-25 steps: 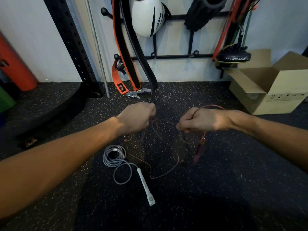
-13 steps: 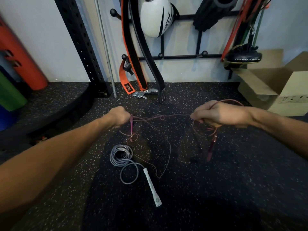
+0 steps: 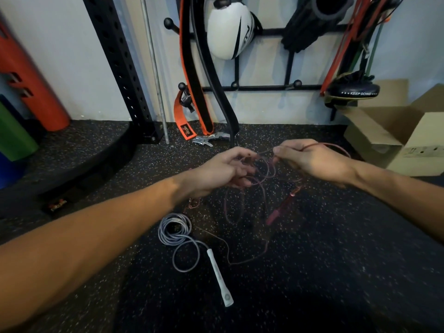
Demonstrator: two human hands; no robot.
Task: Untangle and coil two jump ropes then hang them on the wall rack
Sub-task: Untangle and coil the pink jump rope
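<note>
A thin pink jump rope (image 3: 264,174) hangs in loose loops between my hands above the floor. My left hand (image 3: 223,171) curls its fingers round a bunch of its loops. My right hand (image 3: 310,159) pinches the cord close beside it, and a loop runs back over that wrist. One dark pink handle (image 3: 280,210) dangles below my right hand. The grey jump rope (image 3: 173,230) lies coiled on the floor, its white handle (image 3: 219,277) pointing toward me. The black wall rack (image 3: 262,87) with knobbed pegs is on the wall ahead.
An orange and black lifting belt (image 3: 189,75), a white ball (image 3: 228,32) and resistance bands (image 3: 348,42) hang on the rack. An open cardboard box (image 3: 394,138) stands at right. A black perforated upright (image 3: 120,68) and coloured rollers (image 3: 28,75) stand at left on speckled rubber flooring.
My hands have come together from spread apart. The pink cord, stretched between them half a second ago, now sags in loops. The grey rope has not moved.
</note>
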